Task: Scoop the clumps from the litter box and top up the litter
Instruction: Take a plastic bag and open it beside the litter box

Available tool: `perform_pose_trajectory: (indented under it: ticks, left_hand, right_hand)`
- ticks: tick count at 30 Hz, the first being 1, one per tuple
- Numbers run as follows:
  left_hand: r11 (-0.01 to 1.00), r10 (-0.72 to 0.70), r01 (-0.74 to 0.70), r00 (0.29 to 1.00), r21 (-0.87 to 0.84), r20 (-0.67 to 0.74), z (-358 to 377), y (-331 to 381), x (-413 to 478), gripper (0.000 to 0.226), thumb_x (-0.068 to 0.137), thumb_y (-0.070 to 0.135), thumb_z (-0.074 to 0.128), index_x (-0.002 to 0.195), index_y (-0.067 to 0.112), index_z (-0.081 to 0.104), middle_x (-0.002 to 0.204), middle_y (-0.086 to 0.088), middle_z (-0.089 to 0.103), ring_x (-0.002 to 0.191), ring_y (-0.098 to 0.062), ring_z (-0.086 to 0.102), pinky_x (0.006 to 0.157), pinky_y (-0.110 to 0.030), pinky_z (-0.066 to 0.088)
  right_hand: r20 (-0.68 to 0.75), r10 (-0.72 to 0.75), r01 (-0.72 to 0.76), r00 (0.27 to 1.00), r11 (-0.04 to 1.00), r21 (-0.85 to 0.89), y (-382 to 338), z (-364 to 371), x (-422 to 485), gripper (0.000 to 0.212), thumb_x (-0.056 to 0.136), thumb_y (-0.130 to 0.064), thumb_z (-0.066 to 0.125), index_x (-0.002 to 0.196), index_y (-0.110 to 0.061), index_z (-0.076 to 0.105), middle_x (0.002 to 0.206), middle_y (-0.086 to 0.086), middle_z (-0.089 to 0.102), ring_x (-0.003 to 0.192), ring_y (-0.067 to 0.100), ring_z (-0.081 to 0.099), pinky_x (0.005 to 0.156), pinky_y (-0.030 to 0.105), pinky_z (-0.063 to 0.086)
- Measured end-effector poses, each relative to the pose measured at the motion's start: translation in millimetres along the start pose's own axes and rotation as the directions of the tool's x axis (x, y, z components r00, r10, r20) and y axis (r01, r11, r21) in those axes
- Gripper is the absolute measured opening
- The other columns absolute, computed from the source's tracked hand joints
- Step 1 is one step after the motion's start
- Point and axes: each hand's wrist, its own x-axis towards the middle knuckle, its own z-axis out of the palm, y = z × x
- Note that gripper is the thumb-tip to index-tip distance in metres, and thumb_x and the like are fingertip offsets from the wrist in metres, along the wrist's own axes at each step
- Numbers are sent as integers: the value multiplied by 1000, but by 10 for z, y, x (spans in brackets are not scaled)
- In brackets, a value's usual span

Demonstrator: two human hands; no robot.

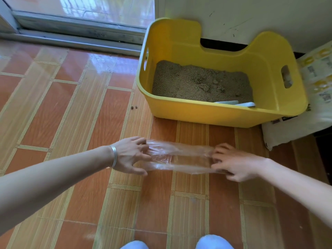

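- Glossy tiled floor (86,108); the yellow litter box (224,115) stands by the wall, with litter (197,83) and a pale scoop (239,104) inside.
- In front of the box, left hand (129,155) and right hand (235,162) each pinch an end of a clear plastic bag (179,157), pulled taut.
- Pulled harder, the thin film could tear or slip free.
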Motion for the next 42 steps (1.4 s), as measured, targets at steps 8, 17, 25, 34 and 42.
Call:
perform_pose_trajectory:
  ticks: [8,17,25,34,42]
  left_hand:
    - [997,-63,29,852,-72,-519,41,246,-104,18,88,33,50,90,20,62,88,0,62,84,-23,57,88,-39,48]
    - [972,-227,170,868,-165,-441,75,587,184,37,48,18,87,80,19,70,78,2,66,66,-16,61,53,-24,49]
    - [991,-134,132,900,-34,-416,176,260,20,39,50,29,87,83,22,70,89,1,68,78,-18,64,70,-29,54]
    - [982,-172,159,977,-100,-129,51,58,96,104,44,69,75,130,22,41,133,-5,44,124,-25,33,112,-34,17]
    - [996,-56,65,989,-64,133,-139,-127,74,57,83,71,37,95,27,72,92,11,65,117,-10,37,115,-35,-2]
  right_hand:
    - [-341,-70,12,938,985,-170,-149,-210,83,25,85,-34,48,103,-25,61,104,-2,60,111,21,49,101,42,36]
    - [-495,123,-289,860,917,-274,-501,-471,687,19,63,3,53,65,-15,58,61,0,63,59,23,57,75,33,45]
    - [-376,20,-84,926,985,-153,-450,-442,784,24,58,-11,78,75,-14,61,71,2,64,67,20,60,62,27,47]
    - [-214,161,-185,963,978,-100,-335,-387,839,63,73,-44,67,127,-30,38,137,7,33,131,33,21,101,41,32]
    - [-142,284,-299,948,949,-101,-210,-536,811,49,86,-59,40,118,-26,59,147,6,28,139,35,-1,113,45,-2]
